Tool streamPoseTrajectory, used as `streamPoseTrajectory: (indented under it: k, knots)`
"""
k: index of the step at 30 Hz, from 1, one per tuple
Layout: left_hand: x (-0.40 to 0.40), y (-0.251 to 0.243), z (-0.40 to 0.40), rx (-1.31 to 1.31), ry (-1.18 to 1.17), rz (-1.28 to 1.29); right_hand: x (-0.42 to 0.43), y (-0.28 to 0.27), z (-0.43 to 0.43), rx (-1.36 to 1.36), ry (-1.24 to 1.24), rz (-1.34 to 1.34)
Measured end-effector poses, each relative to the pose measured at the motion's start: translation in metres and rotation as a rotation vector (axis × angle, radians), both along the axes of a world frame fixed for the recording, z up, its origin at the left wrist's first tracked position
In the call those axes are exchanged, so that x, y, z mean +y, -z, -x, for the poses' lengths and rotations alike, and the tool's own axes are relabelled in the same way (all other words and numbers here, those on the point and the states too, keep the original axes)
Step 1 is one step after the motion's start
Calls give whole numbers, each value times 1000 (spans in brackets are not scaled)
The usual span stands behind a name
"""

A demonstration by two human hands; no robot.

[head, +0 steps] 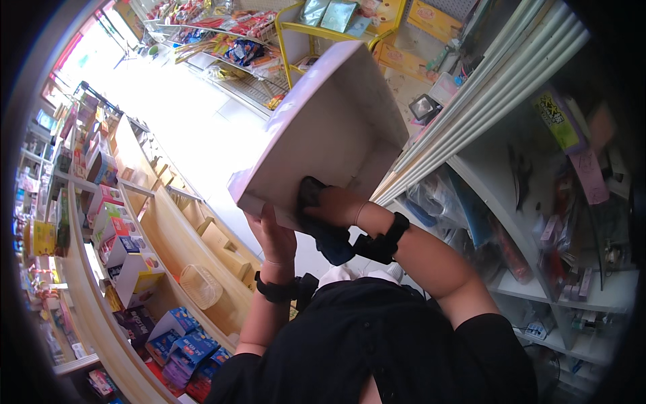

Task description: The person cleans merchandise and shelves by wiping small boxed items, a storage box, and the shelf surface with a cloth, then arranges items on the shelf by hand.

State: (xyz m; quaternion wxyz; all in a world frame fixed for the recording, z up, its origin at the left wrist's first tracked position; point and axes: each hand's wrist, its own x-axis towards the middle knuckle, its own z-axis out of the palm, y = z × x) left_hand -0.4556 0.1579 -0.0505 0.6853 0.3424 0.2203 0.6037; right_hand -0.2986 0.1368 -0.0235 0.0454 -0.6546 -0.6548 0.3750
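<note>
A large open box (348, 121), pale inside with a light purple outer side, is tilted up before me. Its near rim rests in my left hand (272, 235), whose thumb lies over the edge while the other fingers are hidden under the box. My right hand (333, 204) reaches over the same rim and grips a dark cloth (330, 240). Part of the cloth presses on the inside of the box, and the rest hangs below the rim. Both wrists wear black straps.
Wooden shelves (166, 247) with small product boxes and a cream plastic basket (201, 286) run along the left. A bundle of long white strips (494, 101) slants across the right, above a white shelf unit (504, 217). Ahead stand a yellow-edged display rack (333, 31) and racks of packaged snacks (237, 45).
</note>
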Motion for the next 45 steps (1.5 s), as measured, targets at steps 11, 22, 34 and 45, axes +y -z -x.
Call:
streamPoseTrajectory:
  k: [11, 22, 34, 45]
  knots:
    - [-3, 46, 8, -28, 102, 172, -19, 32, -72, 745, 677, -803]
    - [-18, 36, 54, 220, 42, -143, 4, -92, -59, -123, 398, -1559]
    - [-24, 1, 78, -73, 38, 72, 4, -54, -56, -280, 406, -1346]
    - [15, -32, 103, -176, -8, 114, -51, 2, -112, -18, 806, -1091]
